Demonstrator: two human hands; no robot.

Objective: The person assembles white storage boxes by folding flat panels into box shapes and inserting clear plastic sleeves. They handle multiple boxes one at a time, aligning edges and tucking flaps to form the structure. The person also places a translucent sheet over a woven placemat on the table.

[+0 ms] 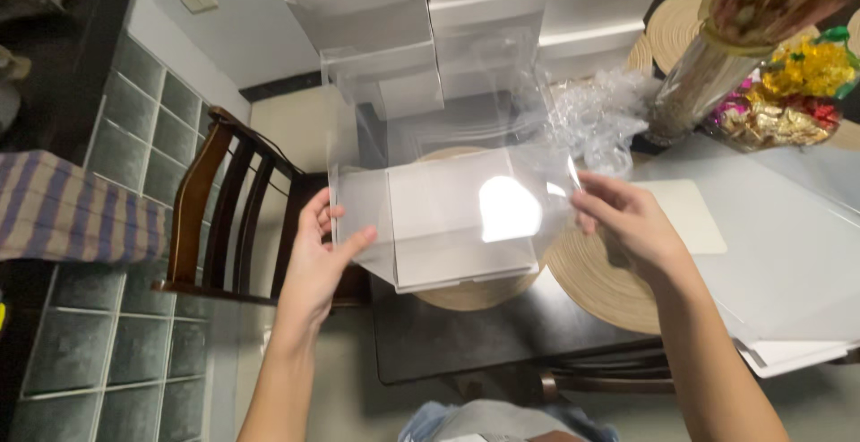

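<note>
Box: clear plastic box point(452, 214), held in the middle of the frame, above the near edge of the dark counter point(466, 334); its walls are see-through and a bright glare sits on the front face.
Left hand: left hand point(315, 258), at centre left, closed on the box's left wall, thumb in front and the other fingers point(324, 211) behind, so the wall is pinched flat between them.
Right hand: right hand point(627, 223), at centre right, fingers partly curled and pinching the box's upper right edge; how much of the wall lies inside the grip I cannot tell, since the plastic hardly shows there.
Doing it well: judging by how thin the sheet looks, an even, light pinch on both sides should keep the walls square (a hard squeeze would likely crease them), and holding near the folds rather than mid-panel should keep the shape true.
Count, clear boxes in hand: one.
Count, white boxes: at least five in the stack of white boxes point(488, 12) at top centre; more may be hidden behind.
Count, round woven mats: four visible, the round woven mat point(609, 285) under the right wrist being the plainest.
Count, chairs: one wooden chair point(228, 214) at left.
Count, crumpled clear wrap: one heap point(600, 120), right of centre.
</note>
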